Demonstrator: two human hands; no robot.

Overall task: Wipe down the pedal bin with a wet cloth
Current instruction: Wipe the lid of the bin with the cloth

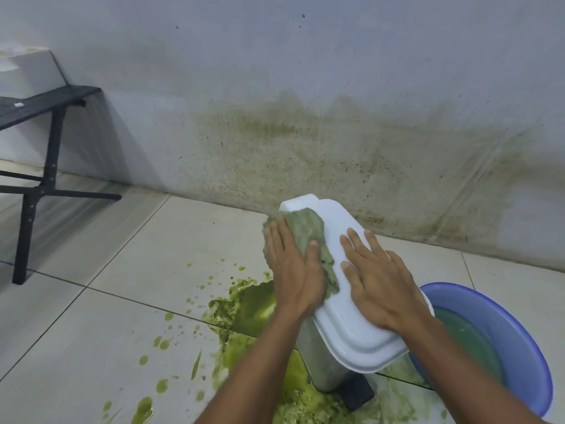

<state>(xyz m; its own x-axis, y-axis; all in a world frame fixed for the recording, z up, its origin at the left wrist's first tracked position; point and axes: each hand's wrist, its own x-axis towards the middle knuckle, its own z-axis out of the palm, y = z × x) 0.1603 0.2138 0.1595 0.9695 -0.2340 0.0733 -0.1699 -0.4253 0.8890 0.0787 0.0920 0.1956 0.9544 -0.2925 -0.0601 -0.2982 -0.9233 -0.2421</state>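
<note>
The pedal bin stands on the tiled floor with a white lid (336, 319), a metal body (321, 356) and a black pedal (357, 393) at its foot. A green-stained wet cloth (305, 228) lies over the lid's left edge. My left hand (293, 267) presses flat on the cloth, fingers spread across it. My right hand (376, 280) rests flat on the bare right side of the lid, fingers apart, holding nothing.
A green spill (244, 304) spreads over the floor left of and in front of the bin, with splashes around it. A blue basin (513, 341) of greenish water sits right of the bin. A black folding table (39, 142) stands at the left. The wall (305, 142) behind is stained green.
</note>
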